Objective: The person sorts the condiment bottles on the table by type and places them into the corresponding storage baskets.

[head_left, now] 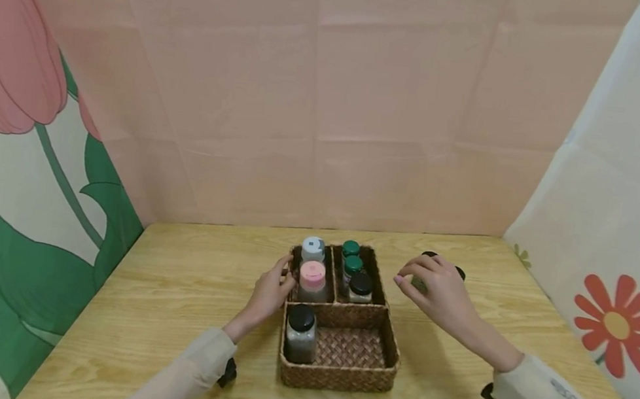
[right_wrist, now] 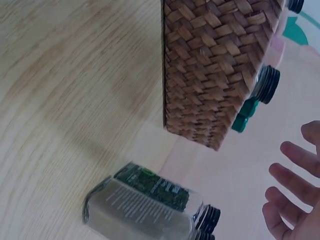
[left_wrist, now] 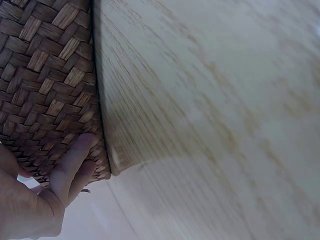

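Note:
A brown woven basket (head_left: 337, 379) with three compartments stands on the table. My left hand (head_left: 270, 292) grips its left wall near the back, the fingers (left_wrist: 72, 165) flat along the outer weave. My right hand (head_left: 435, 285) hovers right of the basket, fingers loosely bent and holding nothing. Below and beyond it, partly hidden, stand black-capped glass jars; one spice jar (right_wrist: 145, 200) has a green label. The back left compartment holds a white-capped bottle (head_left: 313, 249) and a pink-capped jar (head_left: 313, 278). Two green-capped jars (head_left: 352, 266) and a black-capped jar (head_left: 360, 286) fill the back right one.
In the front compartment, a tall black-capped jar (head_left: 301, 335) stands at the left end, beside bare woven floor. The wooden table (head_left: 185, 289) meets a pink cloth backdrop (head_left: 246, 119) at its far edge. Flower-printed panels (head_left: 627, 261) flank both sides.

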`<state>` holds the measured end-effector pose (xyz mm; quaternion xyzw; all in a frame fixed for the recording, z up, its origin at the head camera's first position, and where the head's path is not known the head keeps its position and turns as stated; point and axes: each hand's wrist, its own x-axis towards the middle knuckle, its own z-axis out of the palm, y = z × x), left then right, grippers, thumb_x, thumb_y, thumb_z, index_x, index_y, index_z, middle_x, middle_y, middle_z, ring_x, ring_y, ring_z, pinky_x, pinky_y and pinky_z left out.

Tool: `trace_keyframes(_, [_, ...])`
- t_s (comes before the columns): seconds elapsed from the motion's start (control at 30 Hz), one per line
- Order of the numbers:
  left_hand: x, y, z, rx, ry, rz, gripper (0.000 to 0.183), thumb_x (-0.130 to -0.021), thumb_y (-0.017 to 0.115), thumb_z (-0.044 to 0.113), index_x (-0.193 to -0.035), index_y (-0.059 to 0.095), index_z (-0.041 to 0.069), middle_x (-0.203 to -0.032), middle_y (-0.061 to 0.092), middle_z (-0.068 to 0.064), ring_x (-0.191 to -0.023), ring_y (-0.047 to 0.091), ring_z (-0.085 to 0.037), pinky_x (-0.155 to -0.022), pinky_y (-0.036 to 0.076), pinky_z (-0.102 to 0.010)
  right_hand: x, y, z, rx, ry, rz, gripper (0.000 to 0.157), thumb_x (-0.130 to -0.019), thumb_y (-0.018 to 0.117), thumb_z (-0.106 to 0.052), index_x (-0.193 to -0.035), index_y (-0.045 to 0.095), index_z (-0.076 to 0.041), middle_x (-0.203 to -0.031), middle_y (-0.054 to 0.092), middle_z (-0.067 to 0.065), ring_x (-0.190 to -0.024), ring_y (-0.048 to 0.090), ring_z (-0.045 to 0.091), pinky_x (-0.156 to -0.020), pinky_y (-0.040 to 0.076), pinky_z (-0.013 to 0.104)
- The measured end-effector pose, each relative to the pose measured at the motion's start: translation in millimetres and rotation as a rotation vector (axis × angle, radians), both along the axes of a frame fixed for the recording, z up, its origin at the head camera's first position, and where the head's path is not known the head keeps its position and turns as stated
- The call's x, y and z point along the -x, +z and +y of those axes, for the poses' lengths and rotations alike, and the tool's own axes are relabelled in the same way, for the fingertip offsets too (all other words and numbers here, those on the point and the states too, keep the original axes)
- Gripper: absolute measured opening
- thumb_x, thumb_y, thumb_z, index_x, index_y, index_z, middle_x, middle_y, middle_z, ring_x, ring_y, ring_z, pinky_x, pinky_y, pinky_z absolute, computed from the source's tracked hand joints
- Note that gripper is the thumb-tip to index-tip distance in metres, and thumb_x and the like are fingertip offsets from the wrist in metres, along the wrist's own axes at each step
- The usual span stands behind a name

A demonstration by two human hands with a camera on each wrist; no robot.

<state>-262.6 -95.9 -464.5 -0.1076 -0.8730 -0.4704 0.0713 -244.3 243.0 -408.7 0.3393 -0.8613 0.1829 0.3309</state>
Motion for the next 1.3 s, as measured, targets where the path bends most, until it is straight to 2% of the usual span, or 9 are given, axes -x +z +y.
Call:
trace_keyframes(0.13, [0.2, 0.5, 0, 0.002, 0.001, -0.010, 0.048, -0.100, 0.049, 0.008, -0.147, 0.042, 0.000, -0.106, 0.065, -0.023, -0.055, 0.054, -0.011, -0.045, 0.040, -0.025, 4.2, -0.4, 7, 0.007, -0.024, 0.016, 0.015, -0.086, 0.077, -0.024, -0.090, 0.075, -0.009, -0.099, 0.068, 0.011, -0.089, 0.058, 0.030, -0.077, 0.044, 0.049])
trace_keyframes(0.33, [0.6, -0.4, 0, 0.012, 0.001, -0.009, 0.048, -0.100, 0.050, 0.007, -0.147, 0.042, -0.001, -0.104, 0.066, -0.023, -0.058, 0.057, -0.013, -0.045, 0.041, -0.025, 10.9, -0.9, 17, -0.001, -0.063, 0.064, 0.058, -0.101, 0.045, -0.054, -0.091, 0.074, -0.005, -0.101, 0.065, 0.016, -0.090, 0.056, 0.037, -0.078, 0.043, 0.054])
trace_keyframes(0.37, [0.8, -0.6, 0, 0.011, 0.001, -0.008, 0.048, -0.100, 0.050, 0.007, -0.147, 0.042, -0.001, -0.107, 0.066, -0.023, -0.059, 0.058, -0.014, -0.045, 0.041, -0.025, 12.5, -1.1, 19, -0.003, -0.073, 0.075, 0.058, -0.101, 0.045, -0.054, -0.091, 0.074, -0.006, -0.102, 0.064, 0.017, -0.090, 0.055, 0.038, -0.077, 0.043, 0.055])
trace_keyframes(0.43, [1.3, -1.0, 1, 0.012, 0.002, -0.006, 0.048, -0.100, 0.050, 0.007, -0.147, 0.042, -0.001, -0.110, 0.066, -0.024, -0.061, 0.060, -0.016, -0.045, 0.041, -0.025, 14.2, -0.3, 23, 0.001, -0.090, 0.083, 0.043, -0.098, 0.059, -0.046, -0.091, 0.074, -0.006, -0.103, 0.063, 0.019, -0.092, 0.054, 0.041, -0.079, 0.042, 0.058])
trace_keyframes(0.57, [1.8, -1.3, 1, 0.014, 0.002, -0.001, 0.048, -0.100, 0.050, 0.007, -0.146, 0.042, -0.001, -0.115, 0.065, -0.026, -0.067, 0.064, -0.020, -0.046, 0.043, -0.026, 18.6, -1.8, 31, 0.024, -0.129, 0.068, 0.019, -0.083, 0.080, -0.022, -0.093, 0.073, -0.008, -0.109, 0.061, 0.023, -0.098, 0.050, 0.049, -0.083, 0.036, 0.066])
trace_keyframes(0.73, [1.9, -1.2, 1, 0.025, 0.015, 0.006, 0.046, -0.100, 0.051, 0.007, -0.145, 0.044, -0.001, -0.119, 0.064, -0.027, -0.078, 0.066, -0.022, -0.050, 0.046, -0.026, 21.5, -3.4, 41, 0.024, -0.177, 0.035, 0.031, -0.076, 0.084, -0.016, -0.102, 0.071, -0.006, -0.117, 0.057, 0.027, -0.105, 0.046, 0.053, -0.087, 0.032, 0.068])
trace_keyframes(0.93, [2.3, -1.9, 1, 0.027, 0.021, 0.015, 0.046, -0.099, 0.051, 0.006, -0.145, 0.045, -0.001, -0.119, 0.064, -0.028, -0.080, 0.066, -0.023, -0.052, 0.048, -0.027, 25.8, -8.7, 52, 0.034, -0.247, -0.079, 0.042, -0.082, 0.081, -0.021, -0.116, 0.066, -0.001, -0.125, 0.051, 0.030, -0.110, 0.042, 0.053, -0.090, 0.030, 0.066])
trace_keyframes(1.07, [3.0, -2.4, 2, 0.034, 0.022, 0.023, 0.046, -0.100, 0.051, 0.006, -0.145, 0.045, -0.001, -0.117, 0.065, -0.027, -0.079, 0.066, -0.022, -0.052, 0.048, -0.026, 23.5, -10.2, 57, 0.058, -0.277, -0.185, 0.046, -0.085, 0.080, -0.021, -0.123, 0.063, 0.000, -0.129, 0.048, 0.029, -0.114, 0.040, 0.052, -0.090, 0.032, 0.065])
trace_keyframes(1.3, [2.1, -2.0, 1, 0.027, 0.015, 0.020, 0.046, -0.100, 0.051, 0.006, -0.145, 0.044, -0.001, -0.115, 0.066, -0.026, -0.077, 0.066, -0.021, -0.051, 0.046, -0.027, 23.6, -17.2, 67, 0.053, -0.279, -0.240, 0.053, -0.085, 0.080, -0.019, -0.128, 0.059, 0.005, -0.126, 0.047, 0.032, -0.109, 0.045, 0.051, -0.081, 0.040, 0.063])
